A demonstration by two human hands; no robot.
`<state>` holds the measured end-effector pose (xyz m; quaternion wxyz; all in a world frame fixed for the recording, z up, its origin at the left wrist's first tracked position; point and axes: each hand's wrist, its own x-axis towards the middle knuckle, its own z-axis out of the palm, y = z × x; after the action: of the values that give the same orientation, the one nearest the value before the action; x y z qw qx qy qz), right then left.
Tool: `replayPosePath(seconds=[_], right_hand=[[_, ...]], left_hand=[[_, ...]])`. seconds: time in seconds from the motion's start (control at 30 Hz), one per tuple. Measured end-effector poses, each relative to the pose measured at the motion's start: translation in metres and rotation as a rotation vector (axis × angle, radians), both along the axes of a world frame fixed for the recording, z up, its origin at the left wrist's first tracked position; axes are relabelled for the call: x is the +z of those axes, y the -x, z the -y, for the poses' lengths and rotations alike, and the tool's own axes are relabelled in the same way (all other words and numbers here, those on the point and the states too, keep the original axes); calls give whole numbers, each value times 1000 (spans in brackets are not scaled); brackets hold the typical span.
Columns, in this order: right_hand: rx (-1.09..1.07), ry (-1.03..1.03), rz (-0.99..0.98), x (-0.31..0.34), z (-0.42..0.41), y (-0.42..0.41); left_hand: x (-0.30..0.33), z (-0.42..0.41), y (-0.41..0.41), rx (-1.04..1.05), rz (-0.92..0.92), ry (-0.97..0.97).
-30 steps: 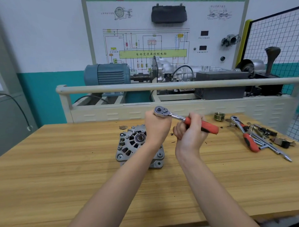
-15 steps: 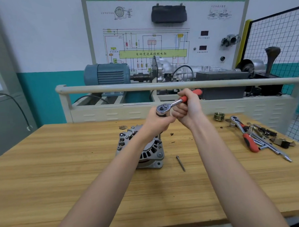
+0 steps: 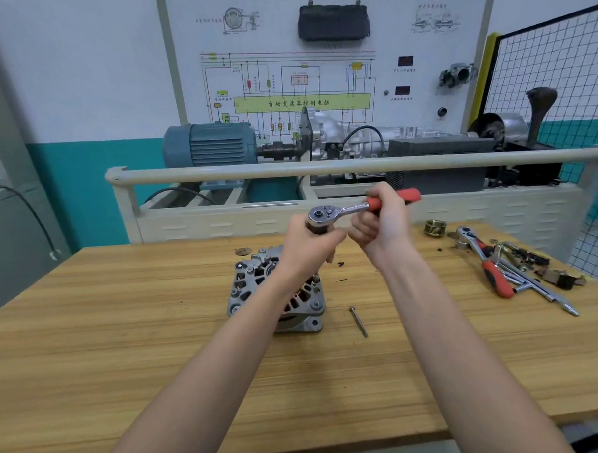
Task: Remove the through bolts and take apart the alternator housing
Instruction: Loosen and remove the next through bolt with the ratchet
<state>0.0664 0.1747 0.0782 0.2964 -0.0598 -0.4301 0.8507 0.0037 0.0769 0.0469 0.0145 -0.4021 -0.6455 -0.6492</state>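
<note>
Head view: wooden surface (image 3: 124, 336) before a wall-mounted training rig (image 3: 319, 88). Alternator (image 3: 255, 283) stands near centre, a loose through bolt (image 3: 358, 321) lying just to its right. Left hand (image 3: 309, 250) curls round the extension beneath the ratchet (image 3: 328, 213); right hand (image 3: 381, 226) grips its red handle. Spare tools (image 3: 512, 271) lie far right.

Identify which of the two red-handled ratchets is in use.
The ratchet gripped in the right hand above the alternator; the other ratchet lies untouched on the bench.
</note>
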Motion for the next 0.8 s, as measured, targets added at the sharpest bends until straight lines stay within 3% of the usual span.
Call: replayPosePath(seconds=[0.1, 0.17, 0.3, 0.43, 0.53, 0.67, 0.8], right_hand=[[252, -111, 78, 16, -17, 11], [286, -117, 78, 20, -20, 16], [50, 20, 22, 6, -5, 11], [-279, 97, -181, -29, 29, -7], [-330, 83, -282, -40, 44, -14], [-219, 91, -185, -23, 24, -7], [100, -53, -8, 5, -7, 7]], left_hand=[[8, 8, 6, -213, -11, 126], [12, 6, 6, -279, 53, 134], [5, -4, 6, -195, 99, 15], [-5, -11, 3, 7, 136, -164], [-8, -16, -1, 119, 137, -212], [-4, -12, -1, 88, 165, -140], [3, 4, 7, -116, 48, 68]])
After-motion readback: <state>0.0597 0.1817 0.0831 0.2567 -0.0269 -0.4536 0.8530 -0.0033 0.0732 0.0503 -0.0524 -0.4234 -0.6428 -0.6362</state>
